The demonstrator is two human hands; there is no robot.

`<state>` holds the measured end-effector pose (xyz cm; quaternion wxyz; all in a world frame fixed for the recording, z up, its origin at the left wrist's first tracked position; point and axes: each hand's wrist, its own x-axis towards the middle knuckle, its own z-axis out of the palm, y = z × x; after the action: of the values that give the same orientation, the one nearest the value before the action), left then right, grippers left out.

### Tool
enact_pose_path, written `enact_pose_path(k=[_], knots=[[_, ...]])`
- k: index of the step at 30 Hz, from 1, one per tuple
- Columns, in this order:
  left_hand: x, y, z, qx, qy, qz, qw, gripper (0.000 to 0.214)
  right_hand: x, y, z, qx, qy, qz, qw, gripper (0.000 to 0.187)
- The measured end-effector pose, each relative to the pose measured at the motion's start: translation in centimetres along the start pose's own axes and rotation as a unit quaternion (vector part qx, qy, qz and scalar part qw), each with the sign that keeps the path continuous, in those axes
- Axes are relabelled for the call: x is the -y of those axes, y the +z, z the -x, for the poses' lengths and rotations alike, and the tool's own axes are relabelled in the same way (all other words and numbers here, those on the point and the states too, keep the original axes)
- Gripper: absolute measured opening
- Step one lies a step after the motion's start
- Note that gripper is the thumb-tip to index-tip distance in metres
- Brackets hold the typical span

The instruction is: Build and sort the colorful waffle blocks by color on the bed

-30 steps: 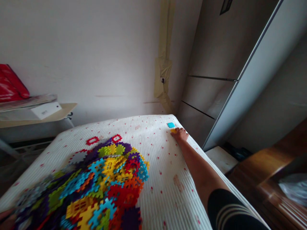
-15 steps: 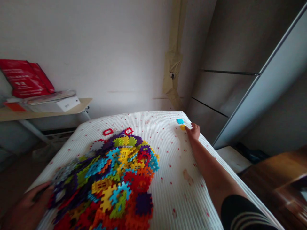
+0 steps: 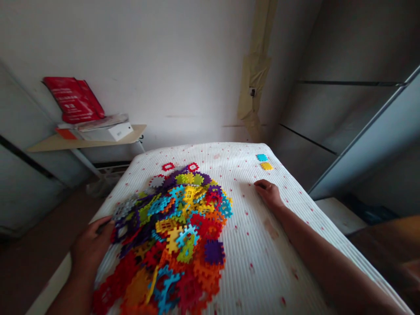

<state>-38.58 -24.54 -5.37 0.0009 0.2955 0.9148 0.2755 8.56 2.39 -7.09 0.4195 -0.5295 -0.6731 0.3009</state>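
Interlocking puzzle tiles (image 3: 177, 227) lay heaped on the mattress (image 3: 262, 262), the left hand (image 3: 90, 247) curled at their edge, grip unclear, the right hand (image 3: 269, 194) lying empty near a yellow tile (image 3: 266, 166).

A heap of puzzle pieces (image 3: 177, 227) lies on the mattress (image 3: 259, 267), left of center, with two single pieces (image 3: 264, 162) near its far right corner. A shelf (image 3: 49, 144) at upper left holds a bag (image 3: 74, 99) and a box (image 3: 120, 132).

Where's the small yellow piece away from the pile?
Head view: the yellow piece sits far up the mattress, beside a blue piece, beyond the right hand.
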Motion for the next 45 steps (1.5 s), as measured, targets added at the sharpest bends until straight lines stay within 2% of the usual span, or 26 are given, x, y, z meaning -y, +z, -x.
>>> enact_pose_path(k=[3, 8, 11, 14, 19, 31, 40, 45], knots=[[-0.4, -0.3, 0.3, 0.017, -0.029, 0.028, 0.999, 0.046, 1.1, 1.0, 1.2, 0.047, -0.008, -0.025, 0.999, 0.024], [-1.0, -0.8, 0.6, 0.011, -0.020, 0.015, 1.000, 0.045, 2.9, 2.9, 1.5, 0.091, -0.001, -0.049, 0.995, 0.030], [-0.9, -0.8, 0.6, 0.020, -0.029, 0.014, 0.999, 0.046, 4.8, 4.8, 1.6, 0.136, 0.000, -0.060, 0.989, 0.036], [-0.5, -0.4, 0.4, 0.016, -0.028, 0.028, 0.999, 0.045, 6.6, 7.0, 1.6, 0.174, -0.003, -0.056, 0.983, 0.035], [-0.2, 0.0, 0.3, 0.001, -0.025, 0.053, 0.998, 0.046, 7.8, 9.6, 1.6, 0.191, 0.023, -0.030, 0.981, 0.030], [-0.9, -0.6, 0.6, 0.024, -0.048, 0.042, 0.998, 0.049, 7.9, 9.0, 2.3, 0.203, 0.031, -0.064, 0.977, 0.026], [-0.6, -0.3, 0.6, -0.001, -0.039, 0.031, 0.999, 0.046, 7.1, 9.3, 2.3, 0.209, 0.023, -0.103, 0.972, 0.023], [-0.4, -0.3, 0.5, 0.015, -0.023, 0.037, 0.999, 0.047, 7.1, 9.3, 2.3, 0.211, 0.023, -0.097, 0.972, 0.019]])
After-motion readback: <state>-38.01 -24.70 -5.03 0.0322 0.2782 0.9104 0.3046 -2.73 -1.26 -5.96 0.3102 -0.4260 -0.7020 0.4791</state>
